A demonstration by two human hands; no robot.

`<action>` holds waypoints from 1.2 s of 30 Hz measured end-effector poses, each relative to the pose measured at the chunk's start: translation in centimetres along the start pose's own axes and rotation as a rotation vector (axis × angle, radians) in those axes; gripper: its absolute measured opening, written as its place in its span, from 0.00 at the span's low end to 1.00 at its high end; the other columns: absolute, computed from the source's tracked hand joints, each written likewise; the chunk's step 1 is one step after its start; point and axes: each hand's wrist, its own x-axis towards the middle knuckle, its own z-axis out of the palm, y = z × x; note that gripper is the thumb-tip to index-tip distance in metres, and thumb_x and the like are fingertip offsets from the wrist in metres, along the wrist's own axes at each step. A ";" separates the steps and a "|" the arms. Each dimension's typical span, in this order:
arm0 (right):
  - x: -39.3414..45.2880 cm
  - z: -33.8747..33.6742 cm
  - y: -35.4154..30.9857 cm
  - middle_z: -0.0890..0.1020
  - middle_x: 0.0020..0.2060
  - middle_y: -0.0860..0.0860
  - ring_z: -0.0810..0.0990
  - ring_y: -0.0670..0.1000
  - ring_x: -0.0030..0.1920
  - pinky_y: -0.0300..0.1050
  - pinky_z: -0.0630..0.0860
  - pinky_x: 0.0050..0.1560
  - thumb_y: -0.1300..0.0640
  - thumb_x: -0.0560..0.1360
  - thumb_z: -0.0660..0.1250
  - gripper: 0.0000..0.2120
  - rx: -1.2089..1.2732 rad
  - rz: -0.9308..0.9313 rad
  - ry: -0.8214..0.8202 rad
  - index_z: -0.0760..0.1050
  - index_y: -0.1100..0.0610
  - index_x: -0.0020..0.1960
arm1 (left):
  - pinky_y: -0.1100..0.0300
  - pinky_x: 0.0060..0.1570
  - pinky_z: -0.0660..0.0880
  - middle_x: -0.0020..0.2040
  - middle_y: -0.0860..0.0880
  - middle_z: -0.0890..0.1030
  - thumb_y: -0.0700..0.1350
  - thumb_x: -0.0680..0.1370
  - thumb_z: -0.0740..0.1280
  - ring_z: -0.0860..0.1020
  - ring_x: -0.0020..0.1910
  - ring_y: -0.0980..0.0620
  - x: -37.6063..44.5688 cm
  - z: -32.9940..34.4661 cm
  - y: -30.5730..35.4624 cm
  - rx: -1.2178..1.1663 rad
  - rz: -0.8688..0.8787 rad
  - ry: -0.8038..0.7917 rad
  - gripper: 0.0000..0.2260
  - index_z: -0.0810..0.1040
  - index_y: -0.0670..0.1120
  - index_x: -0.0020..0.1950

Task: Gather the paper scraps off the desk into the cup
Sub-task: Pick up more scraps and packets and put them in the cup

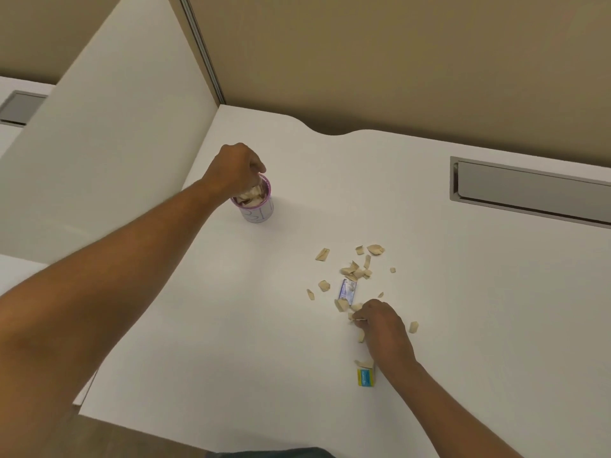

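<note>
A single wide-angle view looks from head height forward and steeply down onto the white table [463, 358]. The near table edge runs along the bottom of the frame, and the far edge meets a tan wall [396, 61] beyond it. A white partition [115, 143] rises on the table's left side, and a grey recessed slot [529, 190] sits near its far right edge. Both forearms enter from the bottom corners, close to the lens. Straight edges bend toward the borders.
</note>
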 end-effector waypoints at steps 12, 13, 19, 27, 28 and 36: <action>-2.1 -6.9 -2.2 0.88 0.40 0.45 0.87 0.47 0.42 0.41 0.78 0.46 0.58 0.70 0.79 0.05 0.605 0.266 0.002 0.87 0.48 0.41 | 0.43 0.82 0.55 0.87 0.49 0.45 0.67 0.81 0.60 0.46 0.86 0.45 -13.7 15.2 -5.0 0.424 0.356 -0.433 0.37 0.52 0.54 0.85; -1.6 -7.8 -3.4 0.88 0.40 0.45 0.87 0.47 0.42 0.41 0.78 0.47 0.58 0.69 0.79 0.04 0.632 0.243 -0.004 0.88 0.49 0.41 | 0.40 0.82 0.50 0.86 0.49 0.38 0.70 0.80 0.57 0.40 0.85 0.43 -14.2 16.4 -5.5 0.462 0.369 -0.429 0.40 0.44 0.55 0.86; 5.3 -11.8 -14.2 0.88 0.41 0.44 0.87 0.42 0.42 0.33 0.79 0.44 0.58 0.71 0.78 0.05 0.587 -0.056 0.033 0.88 0.50 0.45 | 0.32 0.80 0.37 0.84 0.46 0.30 0.72 0.80 0.50 0.31 0.83 0.39 -14.6 18.7 -6.5 0.477 0.388 -0.403 0.42 0.34 0.53 0.84; 16.7 -10.2 -27.1 0.85 0.50 0.55 0.83 0.53 0.48 0.43 0.78 0.48 0.59 0.75 0.73 0.08 0.058 -0.355 0.088 0.86 0.59 0.53 | 0.31 0.79 0.36 0.81 0.45 0.27 0.72 0.81 0.50 0.30 0.82 0.38 -14.7 19.2 -6.9 0.433 0.402 -0.369 0.42 0.33 0.52 0.84; 17.6 -9.7 -27.7 0.85 0.50 0.55 0.83 0.55 0.49 0.45 0.78 0.48 0.59 0.76 0.72 0.08 -0.009 -0.359 0.062 0.85 0.60 0.53 | 0.31 0.79 0.36 0.82 0.45 0.27 0.72 0.81 0.50 0.30 0.82 0.38 -14.6 19.3 -6.9 0.429 0.399 -0.371 0.42 0.33 0.52 0.84; 21.0 -6.6 -28.0 0.82 0.56 0.57 0.80 0.58 0.57 0.37 0.66 0.40 0.63 0.79 0.60 0.13 -0.436 -0.523 -0.133 0.80 0.60 0.58 | 0.30 0.78 0.37 0.83 0.44 0.29 0.72 0.81 0.50 0.29 0.82 0.38 -14.4 20.0 -7.3 0.409 0.406 -0.368 0.42 0.33 0.52 0.84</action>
